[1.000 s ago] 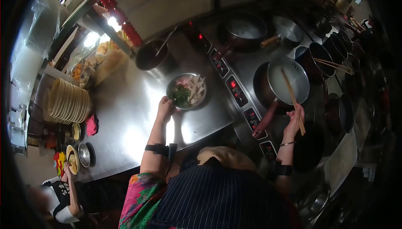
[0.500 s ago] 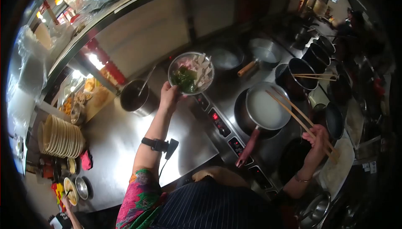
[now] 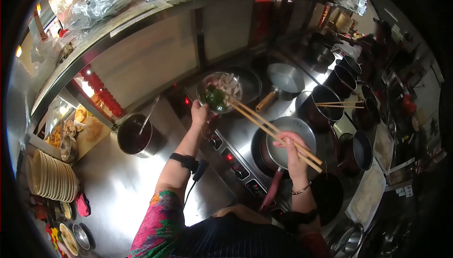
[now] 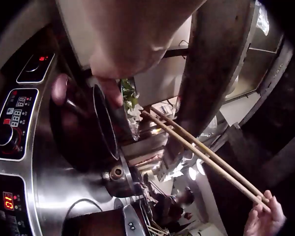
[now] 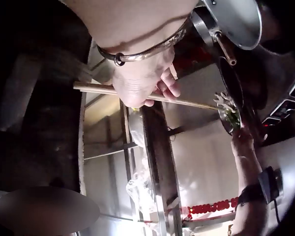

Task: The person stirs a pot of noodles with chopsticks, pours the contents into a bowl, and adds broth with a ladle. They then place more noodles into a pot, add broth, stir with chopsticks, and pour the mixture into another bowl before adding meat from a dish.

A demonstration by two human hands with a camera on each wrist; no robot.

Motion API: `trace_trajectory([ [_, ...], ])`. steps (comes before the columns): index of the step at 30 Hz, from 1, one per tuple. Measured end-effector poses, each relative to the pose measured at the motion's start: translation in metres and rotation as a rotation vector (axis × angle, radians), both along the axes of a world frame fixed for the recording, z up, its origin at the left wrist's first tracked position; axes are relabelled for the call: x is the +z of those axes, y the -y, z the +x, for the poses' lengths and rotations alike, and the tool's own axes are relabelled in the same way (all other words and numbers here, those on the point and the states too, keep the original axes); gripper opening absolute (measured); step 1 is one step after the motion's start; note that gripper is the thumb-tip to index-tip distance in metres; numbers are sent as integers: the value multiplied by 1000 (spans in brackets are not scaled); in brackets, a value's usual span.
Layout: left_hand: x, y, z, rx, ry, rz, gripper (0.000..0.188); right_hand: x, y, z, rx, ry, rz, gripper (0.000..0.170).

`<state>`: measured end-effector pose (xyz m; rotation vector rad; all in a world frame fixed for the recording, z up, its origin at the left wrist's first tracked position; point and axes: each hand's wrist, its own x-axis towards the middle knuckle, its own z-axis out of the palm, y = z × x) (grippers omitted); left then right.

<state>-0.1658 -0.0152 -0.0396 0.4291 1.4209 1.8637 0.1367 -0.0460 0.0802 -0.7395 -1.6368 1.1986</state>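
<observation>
My left hand (image 3: pixel 200 112) grips the near rim of a round metal bowl (image 3: pixel 201 87), held over a dark frying pan (image 3: pixel 251 84) at the back of the stove. Inside the bowl are dark green leaves (image 3: pixel 214 98), pale strips (image 3: pixel 231 84) and some pinkish pieces. Long wooden chopsticks (image 3: pixel 258 120) are held in my right hand (image 3: pixel 293 150), their tips right at the bowl's food. Below that hand sits a saucepan (image 3: pixel 309 133) with a reddish handle (image 3: pixel 272 189). In the right wrist view the bowl (image 5: pixel 225 123) looks tilted towards the pan.
A deep steel pot (image 3: pixel 134 137) with a long handle leaning out stands at left, beyond stacked plates (image 3: pixel 53 177). A pan with a wooden handle (image 3: pixel 267 101) and several dark pots (image 3: pixel 328 111) line the right. Lit control panels (image 3: pixel 234 163) edge the stove; a shelf (image 3: pixel 141 22) hangs above.
My left hand has carried the bowl from above the steel counter to the back frying pan. My right hand has lifted the chopsticks out of the saucepan and brought their tips to the bowl.
</observation>
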Motion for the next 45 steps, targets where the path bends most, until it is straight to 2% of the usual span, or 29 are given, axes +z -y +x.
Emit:
trace_trajectory([
  [3,-8,-10,-7,9,-15,58,23,-14,-8,-18,26,3,20,19],
  [6,-12,-20,-16,33,-53,1,23,-21,-15,-36,6,123,246,16],
  [10,-12,-24,-28,28,-80,-39,26,-25,-21,-52,-49,196,369,14],
  [18,-12,-31,-45,38,-161,-144,36,-28,-38,-64,-40,201,442,15],
  [20,-14,-33,-49,44,-166,-121,37,-24,-40,-65,-95,230,554,16],
  [24,-9,-31,-52,89,-139,-60,40,-17,-47,-58,-103,195,450,17],
  [28,-2,-30,-50,104,-109,-40,41,-10,-40,-61,39,117,372,16],
  [31,-10,-34,-53,66,-134,-53,42,-21,-44,-69,60,147,413,17],
  [33,-5,-33,-47,47,-175,-54,42,-30,-50,-73,76,222,518,19],
  [36,2,-34,-42,72,-183,-101,42,-34,-57,-67,60,209,573,20],
  [40,7,-35,-48,45,-192,-143,46,-31,-63,-53,-82,199,583,17],
  [43,12,-34,-47,50,-160,-117,45,-20,-59,-50,-72,155,465,18],
  [45,12,-33,-46,61,-140,-93,45,-15,-55,-50,-17,167,498,19],
])
